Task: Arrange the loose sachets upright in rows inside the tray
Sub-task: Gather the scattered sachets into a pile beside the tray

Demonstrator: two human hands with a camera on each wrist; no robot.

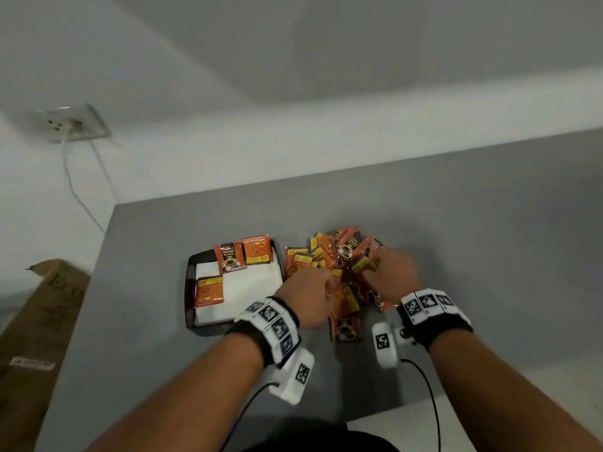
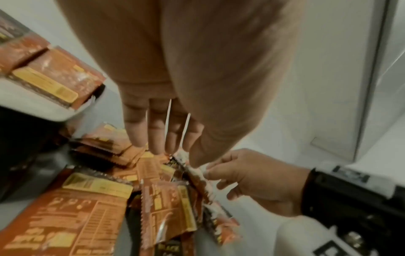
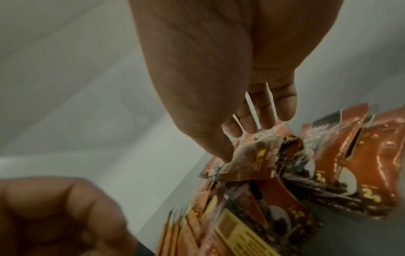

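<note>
Hands (image 1: 352,282) over sachet pile (image 1: 321,256), grey table (image 1: 489,256), white wall (image 1: 228,93).

Soft, even indoor light fills the head view; the grey surface (image 1: 456,223) carries only faint, diffuse shadows beside the forearms. Wide-angle bending curves the surface's far edge, and the socket (image 1: 70,123) towards the upper left corner is smeared. Both hands are motion-blurred. The wrist views are dimmer, grainy and warm-tinted. In the left wrist view the sachets (image 2: 72,213) look smeared, with white glare on foil edges; in the right wrist view the left hand (image 3: 59,216) is a soft blur.
</note>
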